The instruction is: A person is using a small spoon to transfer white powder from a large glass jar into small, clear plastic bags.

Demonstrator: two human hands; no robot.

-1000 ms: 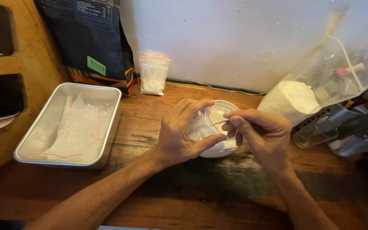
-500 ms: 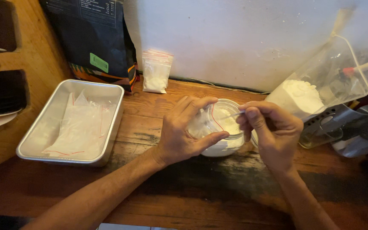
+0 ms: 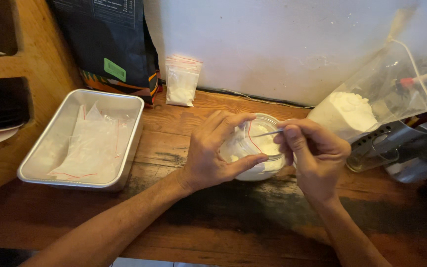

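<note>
A small clear plastic bag with a red seal line is held open and upright over a round glass bowl. White powder is seen in the bowl. A thin metal spoon handle is angled into the bag mouth. The bowl is set on the wooden surface.

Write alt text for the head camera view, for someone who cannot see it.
A person's left hand holds a small clear bag over a round glass jar of white powder while the right hand dips a thin metal tool into it. On the wooden table, a metal tray holds empty clear bags.
</note>
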